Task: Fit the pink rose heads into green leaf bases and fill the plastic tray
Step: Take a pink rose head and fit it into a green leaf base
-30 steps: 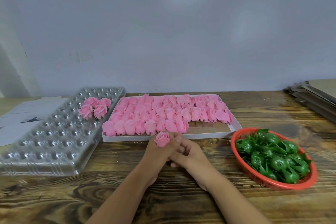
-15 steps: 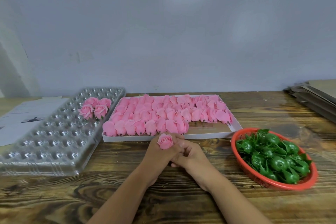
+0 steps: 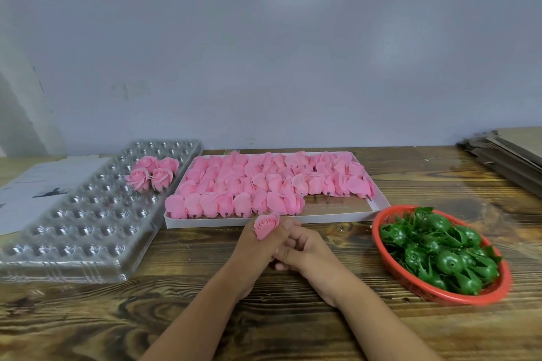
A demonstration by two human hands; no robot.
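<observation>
Behind the work area a plain pale wall (image 3: pixel 293 67) is seen, and below it a wooden table (image 3: pixel 293 331) with strong dark grain is spread. On the left part of the table a clear plastic tray (image 3: pixel 73 231) with many round cups is laid; four finished roses (image 3: pixel 152 173) are seated in its far right corner. Under the tray's left edge some white paper (image 3: pixel 35 184) is placed. Just beside the tray, in the middle, a flat white box (image 3: pixel 337 214) is set, and it is filled with rows of pink rose heads (image 3: pixel 264 182) lying on their sides; only its near right part is bare. To the right, a red oval basket (image 3: pixel 457 299) is filled with green leaf bases (image 3: pixel 434 252). At the far right edge a stack of cardboard sheets (image 3: pixel 513 152) is seen.

In front of the box, both hands are brought together over the table. One pink rose head (image 3: pixel 265 226) is held upright by the left hand (image 3: pixel 255 252), whose fingers are curled around its lower part. The right hand (image 3: pixel 305 252) is pressed against the left one with its fingers curled; whether something is held inside it cannot be told.
</observation>
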